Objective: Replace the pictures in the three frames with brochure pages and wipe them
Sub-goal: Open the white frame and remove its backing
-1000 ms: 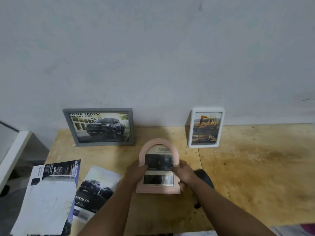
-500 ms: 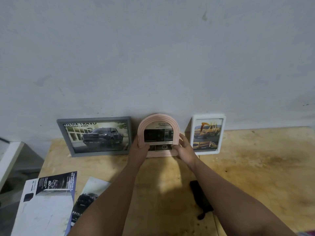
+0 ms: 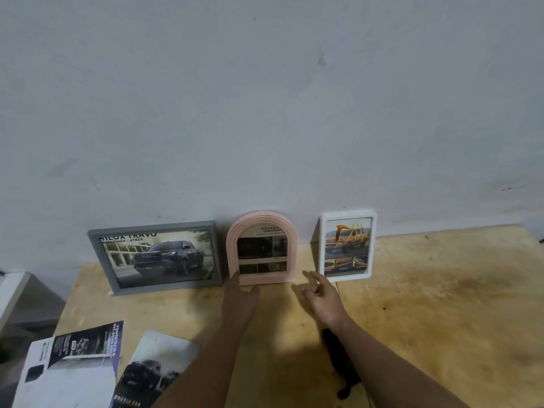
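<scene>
Three frames lean against the wall at the back of the wooden table (image 3: 441,304). On the left stands a grey frame (image 3: 157,257) showing a dark pickup. The pink arched frame (image 3: 262,248) stands in the middle, and a white frame (image 3: 347,247) with a yellow truck page is on the right. My left hand (image 3: 240,293) touches the bottom left corner of the pink frame. Just off that frame's lower right, my right hand (image 3: 319,293) hovers with loose fingers and holds nothing.
Loose brochure pages (image 3: 79,366) and a car page (image 3: 153,369) lie at the table's front left. A black cloth (image 3: 338,363) lies partly under my right forearm. A white object (image 3: 11,290) sits off the table's left edge.
Both hands carried the pink frame from the table's middle to the wall between the other two frames. My right hand has let go and drawn back; my left still touches it.
</scene>
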Demonstrator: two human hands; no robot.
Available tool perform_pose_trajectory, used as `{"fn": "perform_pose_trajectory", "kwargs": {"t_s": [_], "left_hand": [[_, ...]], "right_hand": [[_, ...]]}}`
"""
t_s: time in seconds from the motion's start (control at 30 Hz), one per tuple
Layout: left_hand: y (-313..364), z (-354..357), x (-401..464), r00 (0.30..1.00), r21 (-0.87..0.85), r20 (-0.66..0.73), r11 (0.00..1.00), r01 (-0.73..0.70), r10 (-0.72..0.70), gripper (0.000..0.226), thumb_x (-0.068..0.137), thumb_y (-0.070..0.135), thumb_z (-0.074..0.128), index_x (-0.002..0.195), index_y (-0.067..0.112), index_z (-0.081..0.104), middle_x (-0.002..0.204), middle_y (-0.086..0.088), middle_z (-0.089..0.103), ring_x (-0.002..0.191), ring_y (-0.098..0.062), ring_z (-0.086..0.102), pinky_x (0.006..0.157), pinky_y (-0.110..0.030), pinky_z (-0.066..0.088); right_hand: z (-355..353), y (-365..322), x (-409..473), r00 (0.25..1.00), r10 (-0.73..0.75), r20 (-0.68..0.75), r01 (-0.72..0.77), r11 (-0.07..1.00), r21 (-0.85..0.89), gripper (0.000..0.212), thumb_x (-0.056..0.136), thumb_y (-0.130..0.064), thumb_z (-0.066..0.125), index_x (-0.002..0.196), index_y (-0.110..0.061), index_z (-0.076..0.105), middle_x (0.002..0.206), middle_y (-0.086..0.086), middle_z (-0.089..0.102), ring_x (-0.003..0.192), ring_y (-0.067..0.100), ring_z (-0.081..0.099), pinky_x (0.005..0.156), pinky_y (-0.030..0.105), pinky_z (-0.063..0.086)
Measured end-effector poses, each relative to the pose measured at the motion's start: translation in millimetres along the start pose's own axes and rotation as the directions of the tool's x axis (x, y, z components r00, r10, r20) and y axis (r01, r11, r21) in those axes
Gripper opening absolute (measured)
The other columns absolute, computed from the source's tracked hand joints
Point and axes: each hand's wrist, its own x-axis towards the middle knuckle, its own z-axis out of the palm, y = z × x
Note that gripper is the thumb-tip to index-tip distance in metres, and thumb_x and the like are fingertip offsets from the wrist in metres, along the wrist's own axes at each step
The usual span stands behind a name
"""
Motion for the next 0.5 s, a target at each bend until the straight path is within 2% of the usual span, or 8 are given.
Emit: {"fn": "perform_pose_trajectory", "kwargs": {"t_s": [0.07,0.13,0.2,0.27,0.33,0.37,0.43,0.5], "left_hand": [[-8,15,-7,0.995,0.065,0.068,0.995,0.071,-0.075,0.055,0.092,0.021,0.066,0.143,0.027,0.048,0.135,0.001,0.056,0.114,-0.02,0.058,0.095,-0.036,0.05],[-6,33,-14,0.981,0.121,0.173,0.99,0.067,-0.087,0.057,0.093,0.024,0.066,0.146,0.026,0.045,0.141,-0.004,0.054,0.112,-0.018,0.057,0.09,-0.035,0.053],[5,53,-20,0.962,0.146,0.268,0.989,0.008,-0.048,0.056,0.096,0.025,0.063,0.148,0.026,0.043,0.143,-0.002,0.052,0.106,-0.012,0.055,0.076,-0.024,0.05],[21,76,-22,0.938,0.147,0.348,0.988,-0.045,-0.009,0.058,0.097,0.026,0.061,0.151,0.026,0.039,0.147,-0.001,0.048,0.106,-0.008,0.053,0.072,-0.019,0.045],[40,99,-22,0.919,0.095,0.395,0.995,-0.034,-0.006,0.063,0.097,0.027,0.062,0.154,0.024,0.033,0.151,0.001,0.044,0.119,-0.013,0.054,0.079,-0.02,0.044],[52,110,-21,0.913,0.069,0.408,0.997,-0.02,-0.01,0.064,0.097,0.026,0.062,0.154,0.024,0.032,0.149,0.003,0.044,0.123,-0.015,0.053,0.077,-0.019,0.042],[69,133,-14,0.909,0.02,0.417,0.999,-0.029,0.018,0.055,0.098,0.022,0.061,0.147,0.03,0.038,0.133,0.011,0.051,0.106,-0.011,0.06,0.066,-0.017,0.041],[79,155,-3,0.916,-0.05,0.396,0.997,-0.053,0.068,0.041,0.096,0.017,0.06,0.129,0.038,0.048,0.118,0.006,0.064,0.094,-0.013,0.064,0.067,-0.021,0.045]], "right_hand": [[-15,22,-7,0.997,0.063,-0.033,-0.062,0.998,0.033,0.033,0.098,-0.015,0.064,0.13,-0.018,0.062,0.111,0.017,0.071,0.086,0.009,0.066,0.07,0.012,0.054],[-35,43,-9,0.993,0.085,-0.086,-0.084,0.996,0.014,0.022,0.099,-0.017,0.064,0.116,-0.028,0.069,0.114,0.01,0.073,0.097,0.014,0.07,0.085,0.026,0.059],[-57,57,-5,0.984,0.092,-0.152,-0.099,0.994,-0.04,0.02,0.099,-0.02,0.062,0.112,-0.033,0.07,0.114,-0.001,0.072,0.105,0.016,0.068,0.095,0.038,0.058],[-81,58,2,0.964,0.093,-0.251,-0.112,0.992,-0.065,0.021,0.1,-0.018,0.059,0.114,-0.029,0.07,0.112,-0.005,0.07,0.107,0.018,0.066,0.096,0.037,0.056],[-106,46,15,0.931,0.088,-0.354,-0.118,0.991,-0.064,0.022,0.101,-0.017,0.058,0.12,-0.021,0.067,0.113,0.001,0.07,0.108,0.024,0.065,0.094,0.038,0.054],[-116,39,23,0.916,0.077,-0.395,-0.11,0.992,-0.061,0.024,0.101,-0.019,0.059,0.125,-0.019,0.065,0.115,0.005,0.07,0.111,0.027,0.065,0.096,0.041,0.054],[-133,20,38,0.898,0.066,-0.435,-0.084,0.996,-0.022,0.034,0.102,-0.024,0.059,0.135,-0.019,0.058,0.126,0.009,0.066,0.115,0.028,0.063,0.097,0.043,0.053],[-144,2,56,0.895,0.087,-0.437,-0.074,0.996,0.048,0.046,0.103,-0.025,0.058,0.147,-0.017,0.048,0.142,0.01,0.055,0.123,0.028,0.057,0.094,0.036,0.05]]}}
